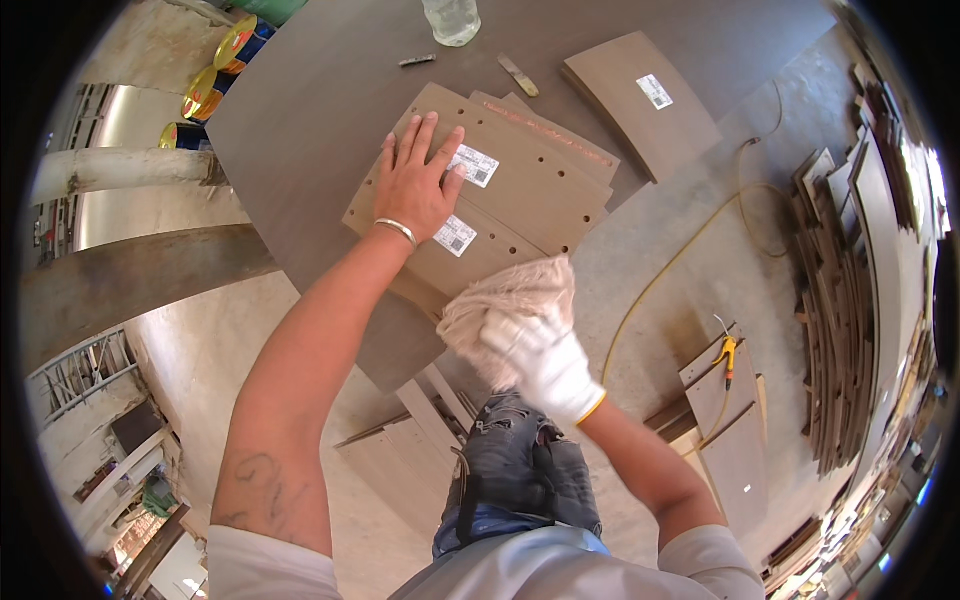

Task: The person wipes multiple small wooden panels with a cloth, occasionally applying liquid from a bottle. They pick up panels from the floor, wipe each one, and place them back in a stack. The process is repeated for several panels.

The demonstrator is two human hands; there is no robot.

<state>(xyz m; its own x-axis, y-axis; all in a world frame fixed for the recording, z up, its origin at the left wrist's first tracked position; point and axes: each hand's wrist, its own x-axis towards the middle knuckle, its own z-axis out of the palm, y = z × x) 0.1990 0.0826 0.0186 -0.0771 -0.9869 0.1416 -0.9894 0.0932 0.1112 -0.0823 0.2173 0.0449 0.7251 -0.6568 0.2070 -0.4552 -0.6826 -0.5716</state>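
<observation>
Head view: likely wiping drilled boards (525, 195); resting spread left hand (415, 190) far, bunching rag (510, 288) in gloved right hand (540, 355) near; needs rubbing across next.

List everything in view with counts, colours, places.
Tabletop: one, brown, centre
Drilled panels: several, brown, on tabletop
Separate panel: one, brown, upper right
Labels: several, white, on panels
Jar: one, clear, top centre
Small tool: one, yellowish, beyond drilled panels
Stick: one, dark, near jar
Cans: three, blue-yellow, upper left
Hose: one, yellow, right floor
Trigger gun: one, yellow, lower right
Stacked boards: many, brown, far right
Cloth: one, beige, centre
Left hand: one, bare, on drilled panels
Right hand: one, white-gloved, holding cloth
</observation>
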